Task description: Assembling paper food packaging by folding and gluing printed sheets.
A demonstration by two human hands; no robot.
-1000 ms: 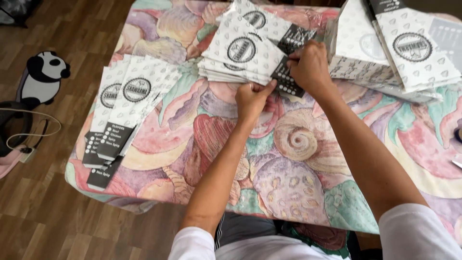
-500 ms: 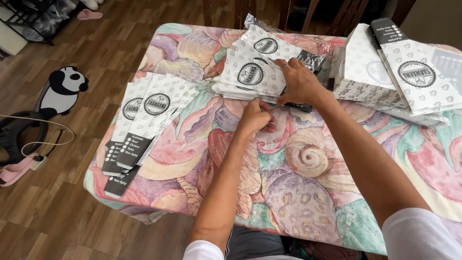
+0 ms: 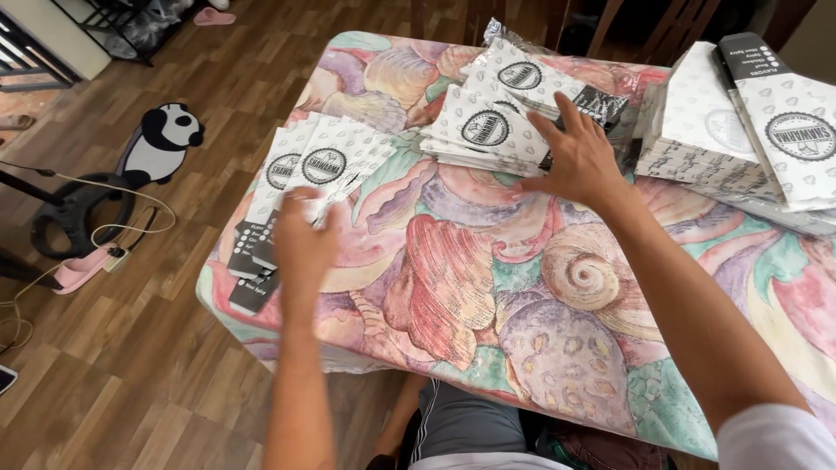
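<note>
From the head camera, the left hand [image 3: 305, 239] has its grip clamped on a paper bag [image 3: 335, 187] over the pile at nine o'clock [image 3: 287, 174]. The right hand [image 3: 579, 157], fingers apart, presses the middle stack [image 3: 488, 130] at twelve o'clock on the tabletop [image 3: 522, 287]. A loose grip could, I think, drop the bag crooked.

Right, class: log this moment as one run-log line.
left hand: over left pile of paper bags | right hand: on middle stack of paper bags | surface: shell-print tablecloth
</note>
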